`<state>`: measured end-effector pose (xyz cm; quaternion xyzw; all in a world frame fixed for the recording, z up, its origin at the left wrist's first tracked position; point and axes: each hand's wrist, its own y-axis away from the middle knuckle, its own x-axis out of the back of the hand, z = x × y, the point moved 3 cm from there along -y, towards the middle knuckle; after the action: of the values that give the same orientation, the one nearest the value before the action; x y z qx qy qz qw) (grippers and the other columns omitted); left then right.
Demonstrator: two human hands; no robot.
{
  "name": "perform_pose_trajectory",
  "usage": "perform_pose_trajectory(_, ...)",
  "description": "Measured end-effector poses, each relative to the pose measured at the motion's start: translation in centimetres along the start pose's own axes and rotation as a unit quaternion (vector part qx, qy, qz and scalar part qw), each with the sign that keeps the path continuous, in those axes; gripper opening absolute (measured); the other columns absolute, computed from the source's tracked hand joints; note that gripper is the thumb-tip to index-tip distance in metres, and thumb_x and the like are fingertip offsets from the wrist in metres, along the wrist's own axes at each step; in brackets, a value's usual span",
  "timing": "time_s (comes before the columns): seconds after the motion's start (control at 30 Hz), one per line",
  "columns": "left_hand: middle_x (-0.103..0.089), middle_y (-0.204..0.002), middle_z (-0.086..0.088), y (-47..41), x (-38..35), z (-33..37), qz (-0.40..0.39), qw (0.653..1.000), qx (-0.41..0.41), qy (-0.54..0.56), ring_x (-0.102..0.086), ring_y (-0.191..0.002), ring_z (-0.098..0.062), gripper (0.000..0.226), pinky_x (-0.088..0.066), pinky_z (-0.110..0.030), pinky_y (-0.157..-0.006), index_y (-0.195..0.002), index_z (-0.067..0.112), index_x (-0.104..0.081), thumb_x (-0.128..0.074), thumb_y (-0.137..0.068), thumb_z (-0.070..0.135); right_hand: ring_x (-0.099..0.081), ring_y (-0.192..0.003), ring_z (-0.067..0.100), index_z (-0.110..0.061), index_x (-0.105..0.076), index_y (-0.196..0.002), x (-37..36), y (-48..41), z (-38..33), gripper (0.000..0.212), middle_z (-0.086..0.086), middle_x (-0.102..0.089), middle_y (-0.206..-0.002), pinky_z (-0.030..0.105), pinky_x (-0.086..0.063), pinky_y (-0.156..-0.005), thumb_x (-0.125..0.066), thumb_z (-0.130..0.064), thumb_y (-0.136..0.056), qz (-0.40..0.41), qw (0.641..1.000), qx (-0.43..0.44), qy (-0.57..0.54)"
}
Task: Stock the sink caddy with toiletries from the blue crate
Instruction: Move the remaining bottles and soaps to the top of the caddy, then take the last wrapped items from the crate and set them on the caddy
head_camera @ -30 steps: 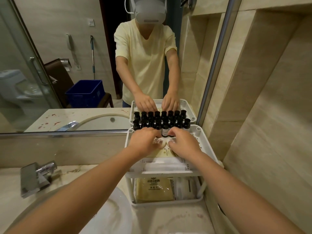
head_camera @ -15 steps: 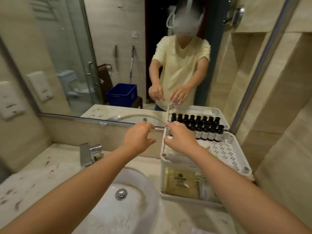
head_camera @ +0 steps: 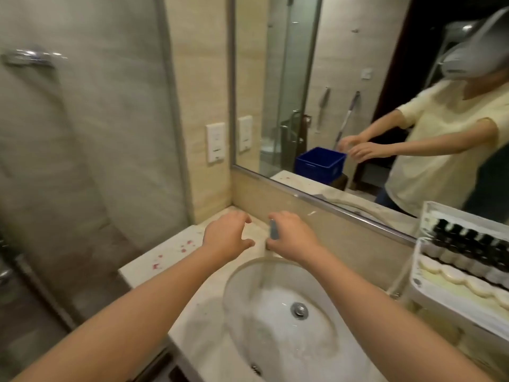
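Both hands hold nothing: left hand [head_camera: 225,235] and right hand [head_camera: 294,239] hover apart w/ fingers loosely curled, near the counter's [head_camera: 176,257] back edge. I think they're free to fetch more. Sink caddy [head_camera: 440,301] stands at the right end, bottles [head_camera: 468,260] on top. Blue crate [head_camera: 319,164] shows only in the mirror.
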<state>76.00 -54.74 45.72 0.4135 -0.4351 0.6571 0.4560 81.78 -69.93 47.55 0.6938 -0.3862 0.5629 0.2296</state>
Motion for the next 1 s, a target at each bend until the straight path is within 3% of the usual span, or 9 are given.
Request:
perform_pose_trajectory(0.17,-0.053,-0.128,0.008,5.9,3.5,-9.1,0.003,0.997,0.067,-0.026,-0.054,-0.116,-0.013,0.053,-0.047,-0.033,-0.089,-0.13,0.028,-0.049,-0.068,-0.084,0.048,-0.04,-0.133,0.023,-0.02,-0.04,-0.145,-3.7,-1.1,-10.1,0.066,0.002,-0.046,-0.143,0.037,-0.041,-0.103,-0.061,-0.033,-0.084,-0.034,0.998,0.059,0.005)
perform_pose_trajectory(0.6,-0.053,-0.122,0.003,27.1,11.3,-32.4,0.014,0.97,0.237,-0.05,-0.053,-0.116,-0.018,0.055,-0.047,-0.035,-0.093,-0.125,0.026,-0.052,-0.073,-0.079,0.047,-0.044,-0.127,0.028,-0.017,-0.045,-0.136,-14.9,3.0,-39.4,0.06,0.007,-0.049,-0.132,0.04,-0.043,-0.1,-0.064,-0.034,-0.082,-0.112,0.964,0.243,0.004)
perform_pose_trajectory(0.8,-0.052,-0.128,0.005,37.1,14.5,-39.9,0.031,0.947,0.312,-0.07,-0.054,-0.116,-0.016,0.061,-0.05,-0.038,-0.092,-0.133,0.028,-0.049,-0.071,-0.08,0.048,-0.042,-0.129,0.026,-0.019,-0.04,-0.143,-18.5,6.5,-51.0,0.068,0.005,-0.046,-0.137,0.039,-0.043,-0.102,-0.064,-0.035,-0.082,-0.133,0.938,0.32,0.004)
perform_pose_trajectory(1.0,-0.052,-0.127,0.007,46.8,16.7,-45.1,0.053,0.915,0.395,-0.069,-0.054,-0.111,-0.014,0.058,-0.049,-0.032,-0.082,-0.134,0.028,-0.047,-0.069,-0.083,0.047,-0.041,-0.129,0.025,-0.021,-0.04,-0.143,-21.8,9.7,-60.7,0.065,0.002,-0.045,-0.136,0.037,-0.043,-0.099,-0.061,-0.034,-0.083,-0.161,0.902,0.4,0.013)
